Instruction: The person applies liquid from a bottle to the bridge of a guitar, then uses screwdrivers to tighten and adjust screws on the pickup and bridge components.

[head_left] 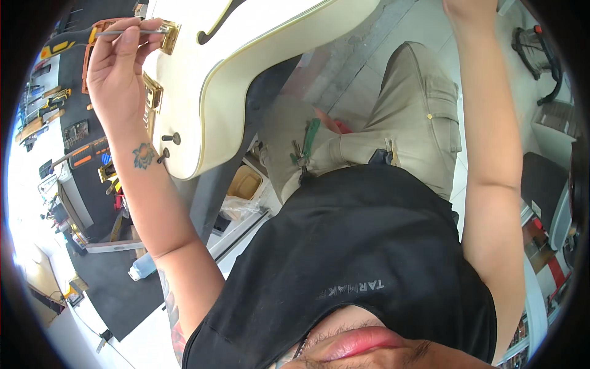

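Note:
At the upper left my left hand (123, 64) is closed, thumb and fingers pinching a thin grey metal rod (138, 32). The rod's right end reaches a gold metal part (169, 38) on a cream-white guitar body (215, 92) with a curved sound hole. A second gold part (153, 95) sits beside my wrist, on the body's near side. Two short dark posts (176, 138) stick out of the top close to my tattooed forearm. My right hand (470, 7) is cut off by the upper edge; its fingers and anything in them are hidden.
Tools lie on a dark bench mat (117, 295) at the left, with a clear plastic bottle (142, 267) near its edge. Below the guitar stands a yellowish tub (246, 182). Keys on a green strap (311, 132) hang at my trousers. A black chair (547, 178) is at the right.

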The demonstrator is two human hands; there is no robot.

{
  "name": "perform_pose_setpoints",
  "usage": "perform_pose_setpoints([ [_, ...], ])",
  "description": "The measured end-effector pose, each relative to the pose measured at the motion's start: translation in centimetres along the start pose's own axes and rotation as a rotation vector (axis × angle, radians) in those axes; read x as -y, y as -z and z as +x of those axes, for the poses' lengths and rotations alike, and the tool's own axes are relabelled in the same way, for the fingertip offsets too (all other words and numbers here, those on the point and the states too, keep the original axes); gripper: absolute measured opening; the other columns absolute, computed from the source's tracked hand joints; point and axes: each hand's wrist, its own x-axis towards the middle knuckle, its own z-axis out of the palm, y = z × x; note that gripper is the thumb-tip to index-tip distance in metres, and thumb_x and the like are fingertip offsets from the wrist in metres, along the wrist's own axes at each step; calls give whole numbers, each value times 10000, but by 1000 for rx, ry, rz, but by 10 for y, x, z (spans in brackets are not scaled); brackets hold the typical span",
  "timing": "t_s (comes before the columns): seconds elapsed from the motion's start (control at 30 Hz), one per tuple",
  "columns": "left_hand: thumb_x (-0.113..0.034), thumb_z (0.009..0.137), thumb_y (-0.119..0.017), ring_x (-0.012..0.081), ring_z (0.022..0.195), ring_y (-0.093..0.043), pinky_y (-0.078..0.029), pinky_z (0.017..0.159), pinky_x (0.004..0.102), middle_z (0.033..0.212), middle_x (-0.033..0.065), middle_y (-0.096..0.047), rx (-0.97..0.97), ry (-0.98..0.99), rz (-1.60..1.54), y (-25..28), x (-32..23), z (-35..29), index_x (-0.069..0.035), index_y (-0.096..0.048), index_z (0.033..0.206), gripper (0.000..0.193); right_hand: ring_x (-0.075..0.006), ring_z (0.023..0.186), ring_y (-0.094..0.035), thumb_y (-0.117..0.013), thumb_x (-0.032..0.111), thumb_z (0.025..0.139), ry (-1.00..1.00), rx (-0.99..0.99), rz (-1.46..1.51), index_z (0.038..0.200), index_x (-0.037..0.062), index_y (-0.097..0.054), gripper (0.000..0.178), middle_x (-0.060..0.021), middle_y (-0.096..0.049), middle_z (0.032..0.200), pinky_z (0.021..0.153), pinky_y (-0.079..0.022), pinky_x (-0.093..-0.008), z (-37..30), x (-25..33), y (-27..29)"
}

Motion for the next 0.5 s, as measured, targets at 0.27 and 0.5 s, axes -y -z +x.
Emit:
perform_pose_setpoints([
  [0.27,-78,1070,-549,221,902,-706,-582,857,341,1074,219,-729,-209,-127,84,24,-44,-72,17,-601,1204,172,-63,673,-473,-692,271,979,-631,-236,-417,805,22,-628,311,39,-529,656,634,-390,-268,-149,-92,-16],
  [0.5,-99,1079,-543,204,913,-697,-578,810,320,1066,179,-721,-511,-119,233,26,-39,-170,15,-588,1174,155,-53,674,-403,-688,236,991,-653,-1,-493,785,23,-591,312,56,-482,683,602,-356,-276,-141,-114,-37],
])
